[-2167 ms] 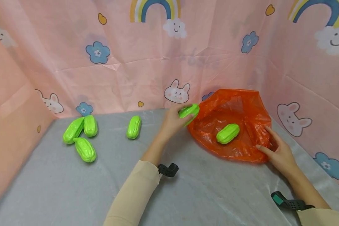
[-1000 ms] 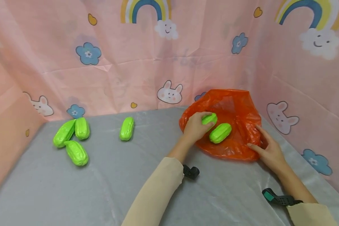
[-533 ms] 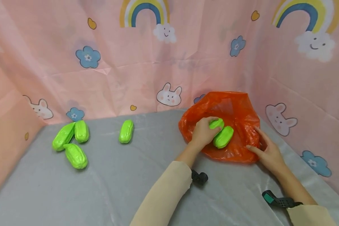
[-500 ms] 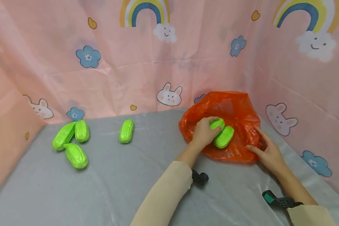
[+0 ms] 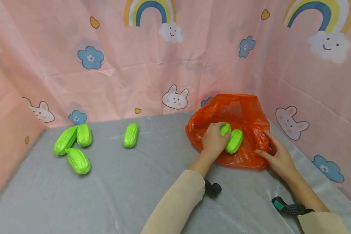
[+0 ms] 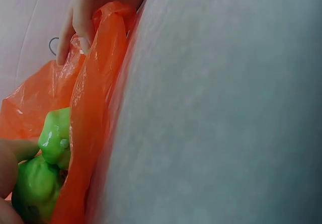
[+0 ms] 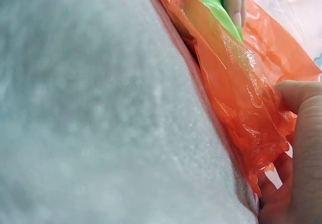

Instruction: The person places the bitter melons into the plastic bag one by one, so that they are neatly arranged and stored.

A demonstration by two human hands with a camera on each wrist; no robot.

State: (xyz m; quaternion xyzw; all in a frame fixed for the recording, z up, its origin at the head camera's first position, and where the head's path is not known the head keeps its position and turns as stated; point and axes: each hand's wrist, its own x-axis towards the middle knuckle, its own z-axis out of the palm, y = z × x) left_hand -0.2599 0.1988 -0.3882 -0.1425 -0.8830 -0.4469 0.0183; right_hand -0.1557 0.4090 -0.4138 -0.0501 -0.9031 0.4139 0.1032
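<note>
Reaches left hand point(image 5: 214, 139) into red bag point(image 5: 253, 122), with fingers point(image 5: 218, 125) clamped round far green object point(image 5: 226, 129); pinches bag's right side with right hand point(image 5: 279, 159).

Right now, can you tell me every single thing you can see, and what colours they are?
Clustered ridged gourds: three, bright green, left on the cover
Lone ridged gourd: one, bright green, between cluster and bag
Bagged ridged gourds: two, bright green, side by side
Plastic bag: one, orange-red, right side, mouth open
Table cover: one, gray, under everything
Printed cloth: pink, around the table's back and sides
Rainbows: two, multicoloured, on cloth
Bunny faces: three, white, on cloth
Wrist straps: two, black, one per wrist
Sleeves: two, beige, on the arms
Left hand: one, bare, fingers holding a bagged gourd
Right hand: one, bare, holding the bag's right side
</note>
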